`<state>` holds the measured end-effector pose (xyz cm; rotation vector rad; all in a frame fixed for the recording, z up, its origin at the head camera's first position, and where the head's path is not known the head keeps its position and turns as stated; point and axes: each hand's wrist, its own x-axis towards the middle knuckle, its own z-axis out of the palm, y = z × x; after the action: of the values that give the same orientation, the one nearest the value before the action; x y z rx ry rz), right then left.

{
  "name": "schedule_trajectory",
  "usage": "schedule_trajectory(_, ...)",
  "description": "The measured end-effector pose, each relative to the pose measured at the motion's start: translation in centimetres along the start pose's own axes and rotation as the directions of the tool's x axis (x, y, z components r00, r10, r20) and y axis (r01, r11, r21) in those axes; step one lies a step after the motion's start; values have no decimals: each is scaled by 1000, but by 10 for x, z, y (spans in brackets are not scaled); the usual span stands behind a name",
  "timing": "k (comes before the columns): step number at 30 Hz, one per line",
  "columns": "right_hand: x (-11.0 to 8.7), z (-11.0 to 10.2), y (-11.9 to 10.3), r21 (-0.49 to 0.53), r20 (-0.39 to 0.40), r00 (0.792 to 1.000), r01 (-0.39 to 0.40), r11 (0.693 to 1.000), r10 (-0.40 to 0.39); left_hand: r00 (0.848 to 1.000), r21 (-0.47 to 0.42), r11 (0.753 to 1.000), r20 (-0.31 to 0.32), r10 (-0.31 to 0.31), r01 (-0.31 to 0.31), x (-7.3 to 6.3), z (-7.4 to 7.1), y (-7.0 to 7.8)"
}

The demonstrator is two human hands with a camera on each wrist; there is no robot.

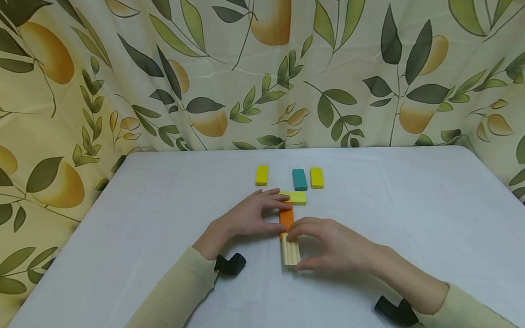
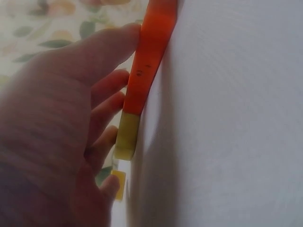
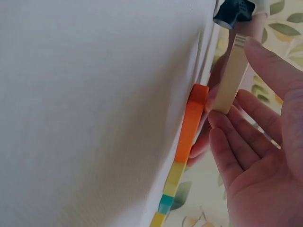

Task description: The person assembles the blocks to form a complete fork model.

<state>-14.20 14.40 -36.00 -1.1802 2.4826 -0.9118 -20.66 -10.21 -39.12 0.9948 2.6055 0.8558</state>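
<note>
In the head view, my right hand (image 1: 338, 245) pinches a pale, ridged wooden block (image 1: 291, 254) between thumb and fingertips at its two ends. The right wrist view shows this wooden block (image 3: 232, 78) lifted above the table, near the close end of an orange block (image 3: 191, 125). My left hand (image 1: 253, 215) lies along the left side of the orange block (image 1: 286, 217), its thumb tip at the edge and its fingers extended. Its other fingertips reach a yellow block (image 1: 297, 198) lying crosswise at the orange block's far end.
Beyond the crosswise block, a yellow block (image 1: 262, 175) stands off to the left, with a teal block (image 1: 299, 180) and another yellow block (image 1: 316, 178) to the right. A white cloth (image 1: 177, 194) covers the table, and a patterned curtain (image 1: 257, 85) hangs behind it.
</note>
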Motion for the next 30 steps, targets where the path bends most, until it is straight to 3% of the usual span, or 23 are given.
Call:
schedule_trajectory(17, -1, 8, -5, -70, 69, 997, 40, 997, -36, 1000, -10, 1000, 1, -15, 15, -1, 0, 1)
schedule_trajectory(30, -3, 15, -5, -142, 68, 995, 77, 987, -68, 1000, -14, 1000, 0, -17, 17, -1, 1, 2)
